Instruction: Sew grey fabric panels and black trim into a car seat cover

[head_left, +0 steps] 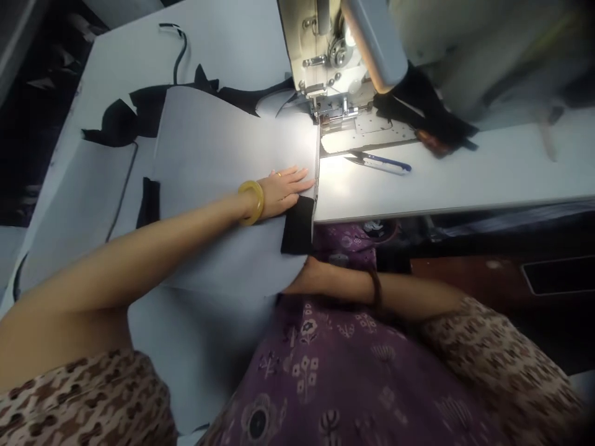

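A large light-grey fabric panel [209, 142] with black pieces along its borders lies on the sewing table. Its right edge runs up under the needle area of a sewing machine [341, 56]. My left hand [284, 191] rests flat on the panel beside that edge, fingers stretched toward it. Just below those fingers is a black fabric patch [298, 226] at the edge. My right hand [307, 277] is at the panel's lower corner, below the table's front edge. The fabric hides its fingers, so I cannot see how they are placed.
Thread snips [379, 163] with a blue handle lie right of the panel. Black fabric scraps [425, 108] sit beside the machine, near an orange-brown object [433, 142]. A dark cord or strip [180, 52] lies at the back left of the white tabletop [232, 37].
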Tool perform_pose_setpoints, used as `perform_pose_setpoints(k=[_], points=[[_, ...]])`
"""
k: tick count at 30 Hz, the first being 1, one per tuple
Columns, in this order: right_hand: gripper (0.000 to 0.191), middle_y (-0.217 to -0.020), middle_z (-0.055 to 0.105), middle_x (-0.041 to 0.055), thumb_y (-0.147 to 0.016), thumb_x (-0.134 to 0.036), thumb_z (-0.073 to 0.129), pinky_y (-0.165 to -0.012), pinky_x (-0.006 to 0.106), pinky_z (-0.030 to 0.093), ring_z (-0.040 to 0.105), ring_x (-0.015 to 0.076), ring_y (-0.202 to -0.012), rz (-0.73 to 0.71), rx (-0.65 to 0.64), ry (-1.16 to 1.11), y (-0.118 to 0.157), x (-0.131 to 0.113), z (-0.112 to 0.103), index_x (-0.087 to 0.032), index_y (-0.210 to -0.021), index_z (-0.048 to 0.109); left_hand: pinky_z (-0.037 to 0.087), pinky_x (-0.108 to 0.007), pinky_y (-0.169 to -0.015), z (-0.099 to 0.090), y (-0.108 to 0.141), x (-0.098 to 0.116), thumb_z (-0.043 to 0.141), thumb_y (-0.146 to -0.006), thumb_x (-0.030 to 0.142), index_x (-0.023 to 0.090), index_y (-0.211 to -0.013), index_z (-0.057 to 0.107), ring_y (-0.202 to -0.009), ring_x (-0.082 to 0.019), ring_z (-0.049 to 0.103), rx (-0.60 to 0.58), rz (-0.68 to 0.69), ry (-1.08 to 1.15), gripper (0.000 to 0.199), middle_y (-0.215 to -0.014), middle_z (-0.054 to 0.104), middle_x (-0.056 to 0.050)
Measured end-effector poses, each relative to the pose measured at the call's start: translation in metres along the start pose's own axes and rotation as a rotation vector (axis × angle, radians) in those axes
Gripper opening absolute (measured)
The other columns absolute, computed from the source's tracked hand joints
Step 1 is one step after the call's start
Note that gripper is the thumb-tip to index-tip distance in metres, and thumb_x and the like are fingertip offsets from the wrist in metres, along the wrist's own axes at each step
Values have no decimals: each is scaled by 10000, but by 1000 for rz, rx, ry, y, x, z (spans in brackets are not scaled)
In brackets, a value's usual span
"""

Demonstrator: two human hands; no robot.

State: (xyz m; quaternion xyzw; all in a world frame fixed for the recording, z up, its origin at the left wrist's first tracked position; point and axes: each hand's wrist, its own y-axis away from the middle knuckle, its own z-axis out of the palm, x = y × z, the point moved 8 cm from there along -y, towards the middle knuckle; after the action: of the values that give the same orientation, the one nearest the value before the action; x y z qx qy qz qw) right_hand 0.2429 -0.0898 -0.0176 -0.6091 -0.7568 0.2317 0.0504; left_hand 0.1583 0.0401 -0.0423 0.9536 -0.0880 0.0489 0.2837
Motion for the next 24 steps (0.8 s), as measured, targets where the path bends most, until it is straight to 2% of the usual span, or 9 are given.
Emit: perform_pose_setpoints(k=[2,4,6,8,10,15,17,19,24], points=[[218,-782,594,10,-877,-107,379,-583,245,412,517,129,-759,-36,88,13,-16,2,-31,-198,-851,575,127,-418,-1179,-2,1,-2,202,-916,230,202,-1447,288,-1429,-213,114,-8,22,9,539,-1546,152,-29],[201,-729,547,7,-852,-132,363,-491,262,315,483,138,-697,-47,199,-4,-17,8,-66,-200,-823,550,119,-372,-1182,-8,0,-1,187,-915,228,200,-1436,317,-1424,-188,138,-16,27,22,537,-1535,197,-13],[148,-673,490,1,-809,-168,380,-460,279,234,429,135,-627,-8,330,-35,-4,17,-96,-199,-769,518,138,-349,-1179,-13,-1,5,196,-909,220,186,-1411,365,-1407,-181,199,-6,6,21,531,-1507,278,-17],[125,-623,434,-5,-778,-171,379,-463,289,208,379,126,-577,46,423,-84,17,20,-111,-200,-694,467,183,-361,-1170,-17,-2,13,210,-903,213,172,-1386,404,-1381,-191,265,31,-22,14,522,-1477,335,-42],[143,-592,391,-9,-760,-141,369,-481,279,233,356,119,-559,111,458,-150,39,20,-108,-200,-637,413,230,-404,-1157,-16,-2,22,239,-886,205,176,-1370,427,-1370,-213,285,99,-49,18,520,-1469,344,-60],[202,-605,434,-3,-784,-98,378,-563,248,351,402,120,-584,251,447,-187,66,29,-68,-191,-621,455,262,-512,-1133,-7,3,21,293,-813,176,207,-1344,466,-1392,-243,254,235,-118,127,559,-1485,325,-31],[229,-673,519,26,-828,-87,382,-694,265,427,502,146,-723,264,430,-106,68,40,-55,-177,-681,533,259,-495,-1141,-6,4,17,297,-794,181,210,-1311,508,-1384,-229,278,257,-108,175,559,-1464,364,-15],[255,-757,584,57,-853,-53,382,-803,286,447,544,167,-888,275,404,-9,68,53,-49,-156,-731,581,261,-489,-1143,-8,4,14,304,-782,196,209,-1291,530,-1378,-227,292,272,-97,201,557,-1447,391,-7],[291,-702,617,25,-847,-41,392,-649,245,447,584,144,-800,227,369,50,65,63,-59,-164,-641,556,264,-427,-1155,-12,7,16,294,-772,210,166,-1252,569,-1364,-219,320,289,-68,218,554,-1414,439,-18]])
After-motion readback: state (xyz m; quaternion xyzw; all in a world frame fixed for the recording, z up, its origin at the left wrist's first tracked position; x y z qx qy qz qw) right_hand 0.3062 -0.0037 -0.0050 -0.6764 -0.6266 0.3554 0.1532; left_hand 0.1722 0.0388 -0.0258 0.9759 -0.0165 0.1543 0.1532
